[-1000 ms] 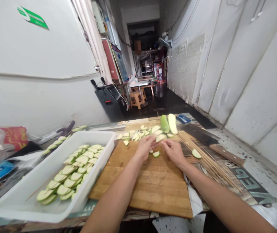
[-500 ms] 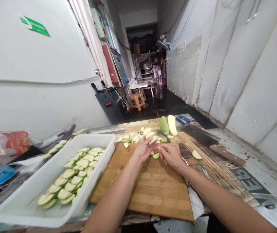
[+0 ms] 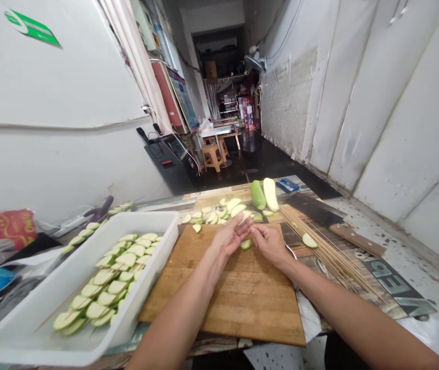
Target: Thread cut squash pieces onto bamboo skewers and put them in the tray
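Directions are read off the cutting board (image 3: 238, 293), with 12 o'clock pointing away from the person. The held slice (image 3: 244, 219) is thin and pale and sits near the board's far edge, at 12 o'clock; fingers cover part of it, so its full outline cannot be told.

The left hand (image 3: 230, 234) is half open, palm turned up, pinching the slice between thumb and fingers. The right hand (image 3: 269, 244), just beside it, has its fingers curled in and thumb and forefinger tips together; whether they grip something thin cannot be told. Below the fingertips, a green-edged piece (image 3: 246, 245) lies on the board.

At 9 o'clock stands a white tub (image 3: 42, 347) with overlapping rows of green-rimmed slices (image 3: 106, 298). Between 2 and 3 o'clock, a bundle of bamboo skewers (image 3: 319, 254) fans out, with a single slice (image 3: 309, 240) on top; beyond it lies a cleaver (image 3: 319, 209) with a wooden handle.

Loose slices (image 3: 231, 205) spread over the surface (image 3: 211, 196) at 12 o'clock, partly blocked by the left hand. At 1 o'clock rest a green-skinned half (image 3: 258, 195), a pale cut half (image 3: 270, 194) and a blue packet (image 3: 287, 185). Farther off, toward 12, are brown stools (image 3: 212, 156).
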Demonstrator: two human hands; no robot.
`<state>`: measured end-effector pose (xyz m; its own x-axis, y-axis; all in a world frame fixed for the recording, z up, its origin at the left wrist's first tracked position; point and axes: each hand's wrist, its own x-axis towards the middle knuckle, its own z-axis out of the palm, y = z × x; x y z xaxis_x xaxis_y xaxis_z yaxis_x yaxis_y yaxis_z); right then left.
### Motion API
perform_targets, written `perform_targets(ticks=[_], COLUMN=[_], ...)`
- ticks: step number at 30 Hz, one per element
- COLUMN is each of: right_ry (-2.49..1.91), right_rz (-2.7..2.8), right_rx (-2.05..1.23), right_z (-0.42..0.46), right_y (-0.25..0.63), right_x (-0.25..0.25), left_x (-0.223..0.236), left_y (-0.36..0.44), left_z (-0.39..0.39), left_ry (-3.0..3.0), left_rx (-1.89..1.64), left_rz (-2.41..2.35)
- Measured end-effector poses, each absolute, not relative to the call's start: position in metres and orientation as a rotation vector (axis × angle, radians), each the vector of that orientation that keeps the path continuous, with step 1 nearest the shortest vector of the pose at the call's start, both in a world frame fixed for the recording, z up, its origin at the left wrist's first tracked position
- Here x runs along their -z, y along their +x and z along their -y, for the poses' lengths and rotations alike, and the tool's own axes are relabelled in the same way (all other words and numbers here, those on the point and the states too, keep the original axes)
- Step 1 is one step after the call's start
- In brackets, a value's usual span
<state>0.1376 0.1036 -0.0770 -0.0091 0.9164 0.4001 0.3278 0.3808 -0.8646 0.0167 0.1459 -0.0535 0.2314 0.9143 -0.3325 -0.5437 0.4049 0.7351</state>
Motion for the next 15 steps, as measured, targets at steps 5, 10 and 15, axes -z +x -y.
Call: perform_targets(ticks=[5,10,15], right_ry=[-1.1,-1.084,-1.118], right_rz=[1.59,1.627,1.594], right_rx=[-0.662,-0.703,-0.681], right_z=[-0.1063,-0.1107,-0.1119], right_y=[0.14,0.1451,0.1465], right_x=[0.0771,0.0765,0.0737], left_x=[0.0495,0.0524,0.0503], left_y=[0.0134,0.0144,0.0189], left_z=[-0.146,-0.1441,-0.1421], left_ry=[0.528,0.609,0.672], left_rx=[-1.048,-1.036,-1.105], left_rz=[-0.857,-0.844,-0.779])
